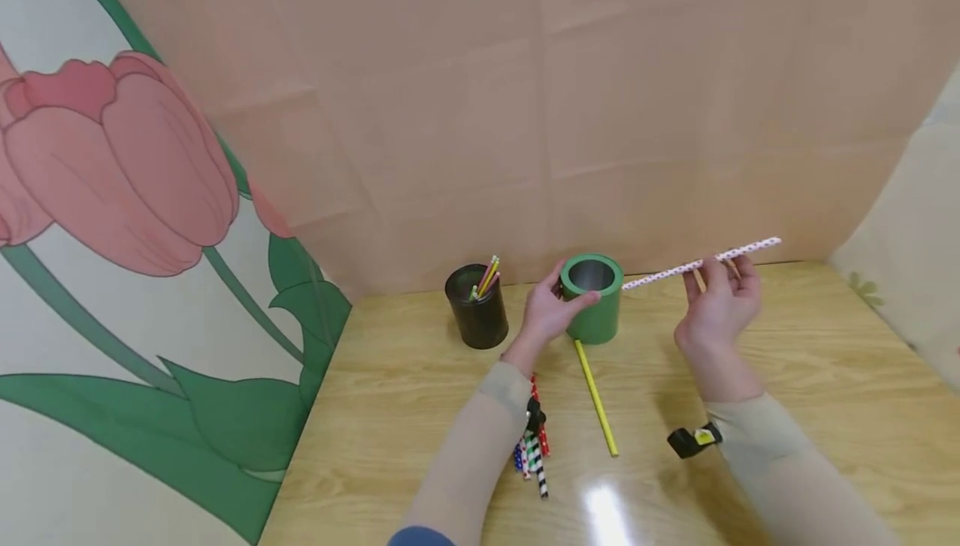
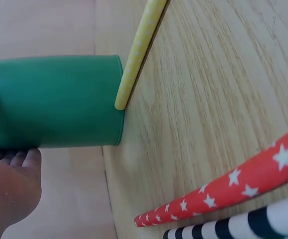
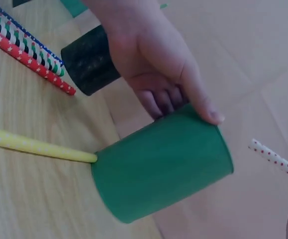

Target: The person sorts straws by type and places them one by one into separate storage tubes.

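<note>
My left hand (image 1: pixel 546 308) grips a green cylindrical cup (image 1: pixel 596 325) from its left side, thumb by the rim and fingers around the wall. The cup stands upright on the table. To its right, my right hand (image 1: pixel 720 304) pinches a white paper straw with red dots (image 1: pixel 660 277); the straw slants up to the right, its lower left end near the cup's rim. A yellow paper straw with pale dots (image 2: pixel 136 55) lies on the table, one end at the foot of the cup. In the right wrist view the dotted straw's end (image 3: pixel 275 159) shows at the right edge.
A black cup (image 1: pixel 480 321) holding several thin colored sticks (image 1: pixel 487 275) stands left of the green cup. Several patterned paper straws (image 1: pixel 532 454), red-starred, striped and blue, lie partly beneath my left forearm. A paper-covered wall (image 1: pixel 525 112) rises behind the wooden table (image 1: pixel 390 413).
</note>
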`<state>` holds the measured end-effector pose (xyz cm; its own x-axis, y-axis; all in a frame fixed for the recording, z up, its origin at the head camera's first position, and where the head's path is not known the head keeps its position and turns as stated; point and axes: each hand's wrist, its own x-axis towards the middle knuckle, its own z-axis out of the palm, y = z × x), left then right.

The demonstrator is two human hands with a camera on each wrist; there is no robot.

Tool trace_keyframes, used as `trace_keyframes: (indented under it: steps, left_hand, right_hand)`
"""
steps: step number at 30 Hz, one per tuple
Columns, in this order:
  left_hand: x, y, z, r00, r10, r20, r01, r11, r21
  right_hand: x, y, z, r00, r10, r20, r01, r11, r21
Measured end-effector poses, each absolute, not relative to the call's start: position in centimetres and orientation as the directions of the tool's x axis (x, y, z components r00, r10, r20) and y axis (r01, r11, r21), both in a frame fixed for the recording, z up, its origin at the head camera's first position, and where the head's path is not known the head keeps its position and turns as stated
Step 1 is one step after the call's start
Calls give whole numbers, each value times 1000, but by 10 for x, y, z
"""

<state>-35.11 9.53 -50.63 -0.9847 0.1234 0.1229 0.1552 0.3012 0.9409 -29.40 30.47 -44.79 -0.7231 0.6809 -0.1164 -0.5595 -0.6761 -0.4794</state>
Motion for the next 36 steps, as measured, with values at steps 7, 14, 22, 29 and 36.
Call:
trace_keyframes:
  steps: [7,14,22,29,36]
  left_hand:
    - [-355,92,-508,-983,121,135,165,292,942]
    - [-354,95,-505,-986,110,129,156,287,945]
    - [-353,99,-499,-985,118,127,156,286,945]
    - [-354,100,-505,-984,129,125,159,305,939]
    - [-353,95,-508,-986,124,116,147,286,947]
  right_hand:
    - [-311,285,-434,-693,714,104,-640,-542,-544]
    - [-323,278,-433,-728,665,170,-600,-496,-628]
    - [-332,276,-442,-818,552,159,-466,-476,-746]
    - [-335,280,-456,-915,387,117,-285,-413,-865]
    - [-330,288,-461,-959,267,100,-200,-384,-901]
